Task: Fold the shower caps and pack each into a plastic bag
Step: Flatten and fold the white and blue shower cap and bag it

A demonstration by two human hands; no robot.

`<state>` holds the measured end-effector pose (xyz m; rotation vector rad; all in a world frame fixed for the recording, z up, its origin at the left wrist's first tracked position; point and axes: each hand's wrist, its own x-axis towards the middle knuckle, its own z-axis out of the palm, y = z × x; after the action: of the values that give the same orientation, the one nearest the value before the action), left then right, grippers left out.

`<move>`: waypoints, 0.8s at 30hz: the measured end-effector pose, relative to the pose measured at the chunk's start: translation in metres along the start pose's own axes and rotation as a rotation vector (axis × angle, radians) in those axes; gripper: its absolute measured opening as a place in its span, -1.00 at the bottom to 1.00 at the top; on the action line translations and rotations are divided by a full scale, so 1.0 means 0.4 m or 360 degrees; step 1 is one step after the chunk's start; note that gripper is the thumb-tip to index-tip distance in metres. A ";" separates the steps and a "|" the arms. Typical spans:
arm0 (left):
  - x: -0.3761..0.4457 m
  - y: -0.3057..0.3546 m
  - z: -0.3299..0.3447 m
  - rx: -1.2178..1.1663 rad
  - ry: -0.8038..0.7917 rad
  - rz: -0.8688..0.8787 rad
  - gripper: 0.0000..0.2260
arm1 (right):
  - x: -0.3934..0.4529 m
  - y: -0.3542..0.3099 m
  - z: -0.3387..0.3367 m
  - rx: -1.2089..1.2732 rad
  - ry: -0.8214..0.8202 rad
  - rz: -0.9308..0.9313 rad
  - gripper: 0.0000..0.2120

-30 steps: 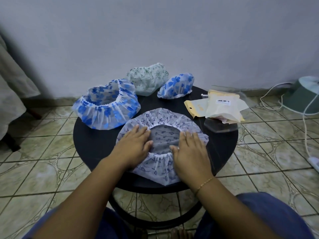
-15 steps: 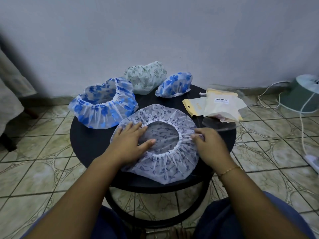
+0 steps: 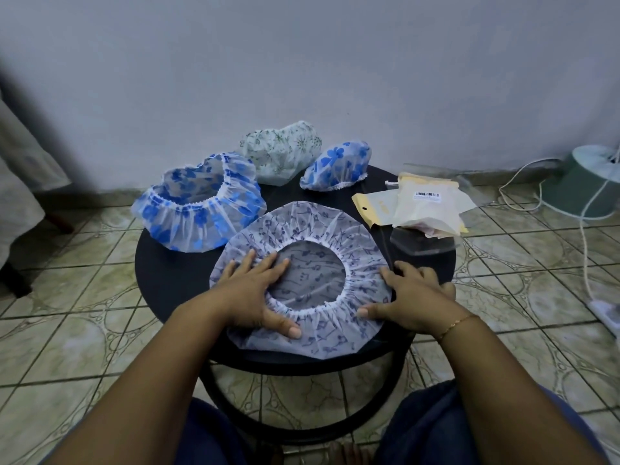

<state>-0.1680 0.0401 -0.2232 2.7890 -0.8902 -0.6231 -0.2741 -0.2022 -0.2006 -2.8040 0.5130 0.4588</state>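
Note:
A pale shower cap with small dark-blue flowers (image 3: pixel 312 229) lies spread flat, opening up, at the front of the round black table (image 3: pixel 167 273). My left hand (image 3: pixel 255 293) presses flat on its left rim, fingers straight. On the cap's right rim rests my right hand (image 3: pixel 409 297), its fingers spread over the gathered edge. Behind lie a large blue-flowered cap (image 3: pixel 201 209), a green-patterned cap (image 3: pixel 281 151) and a small blue-flowered cap (image 3: pixel 335 166). A stack of plastic bags (image 3: pixel 422 209) sits at the table's right.
A clear plastic sheet (image 3: pixel 422 241) lies at the table's right edge under the bags. White cables (image 3: pixel 585 229) and a pale green appliance (image 3: pixel 587 182) are on the tiled floor at the right. A wall stands close behind the table.
The cap's opening has been pulled wider and rounder. My right hand slid out to the cap's right rim and my left hand to the left rim.

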 end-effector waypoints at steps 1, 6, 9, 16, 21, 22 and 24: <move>-0.005 0.005 0.000 -0.0045 0.0032 -0.0012 0.29 | -0.002 -0.001 0.003 0.0030 0.0044 -0.0011 -0.04; -0.050 0.057 -0.026 0.0006 0.0319 -0.0152 0.12 | -0.009 -0.044 0.018 0.0231 0.0688 -0.0169 -0.42; -0.057 0.090 -0.043 0.0222 0.0656 -0.0208 -0.20 | -0.012 -0.080 0.031 0.0175 0.0792 -0.0196 -0.58; 0.032 0.074 -0.014 0.0304 0.0871 0.0361 -0.62 | 0.037 -0.112 0.073 0.0061 0.0362 -0.0307 -0.27; 0.059 0.037 0.014 0.0190 0.0282 -0.0047 -0.46 | 0.067 -0.099 0.082 -0.0011 0.0160 -0.0410 -0.15; 0.058 0.039 0.012 0.0161 0.0267 -0.0095 -0.46 | 0.075 -0.098 0.081 -0.0036 0.0169 -0.0437 -0.16; 0.055 0.048 0.005 0.0153 0.0287 -0.0184 -0.47 | 0.091 -0.095 0.073 -0.0100 0.0190 -0.0489 -0.20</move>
<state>-0.1625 0.0115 -0.2274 2.9412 -0.7464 -0.3444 -0.2349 -0.1701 -0.2330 -2.9124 0.0859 0.2476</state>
